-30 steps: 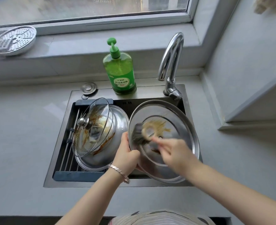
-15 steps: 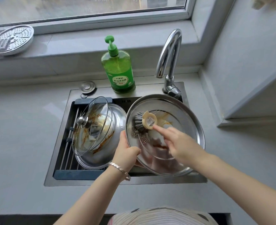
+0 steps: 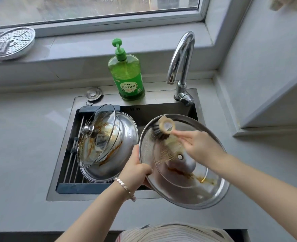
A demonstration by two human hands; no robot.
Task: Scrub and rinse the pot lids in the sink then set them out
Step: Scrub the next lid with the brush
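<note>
**Left hand grips the steel lid, right hand scrubs it**

Biggest thing first, the sink. The steel lid hangs tilted over its right half, underside up, sticking out past the front-right corner. Left hand has its fingers curled round the lid's left rim. Right hand is closed on the handle of a round brush, bristles down near the lid's far-left rim (bit blurry there tbh).

In the sink's left half a glass lid leans on a second steel lid, both smeared brown.

So I'd say it's mid-scrub on lid one of three. Brown gunk sits on the held lid's near side, so the brush probably needs to sweep down there next. After that it's a rinse under the tap at the back-right corner.
</note>
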